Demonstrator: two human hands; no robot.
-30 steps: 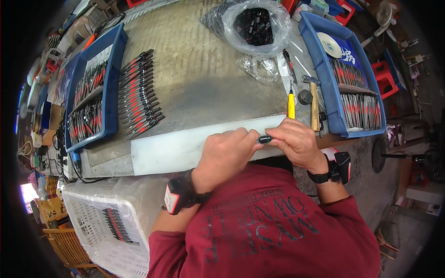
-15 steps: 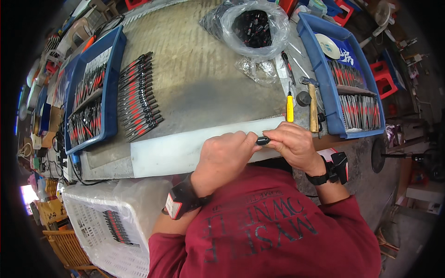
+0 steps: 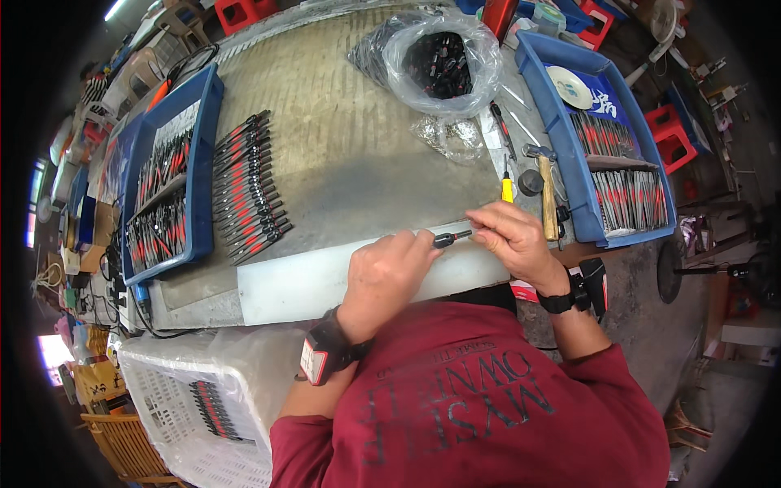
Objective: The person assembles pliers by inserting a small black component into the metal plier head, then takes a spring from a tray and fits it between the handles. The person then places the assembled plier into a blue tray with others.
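My left hand (image 3: 389, 272) is closed around a slim black pen-shaped tool (image 3: 445, 241), whose thin metal tip points right. The palm and fingers hide the rest of it. My right hand (image 3: 517, 241) has its thumb and forefinger drawn together at that metal tip; what sits between them, if anything, is too small to make out. Both hands are above a long white board (image 3: 301, 281) at the table's near edge. Left of centre, a slanting row of black-and-red pen-shaped tools (image 3: 246, 187) lies on the table.
Blue trays of similar tools stand at left (image 3: 210, 163) and right (image 3: 547, 106). A plastic bag (image 3: 399, 69) of black parts sits at the back. Beside the right tray lie a hammer (image 3: 548, 195) and a yellow-handled screwdriver (image 3: 507, 189). A white basket (image 3: 154, 394) stands below left.
My right fingers have shifted from the black end of the tool to its metal tip, which now shows. The left hand still holds the tool. The whole view has shifted slightly.
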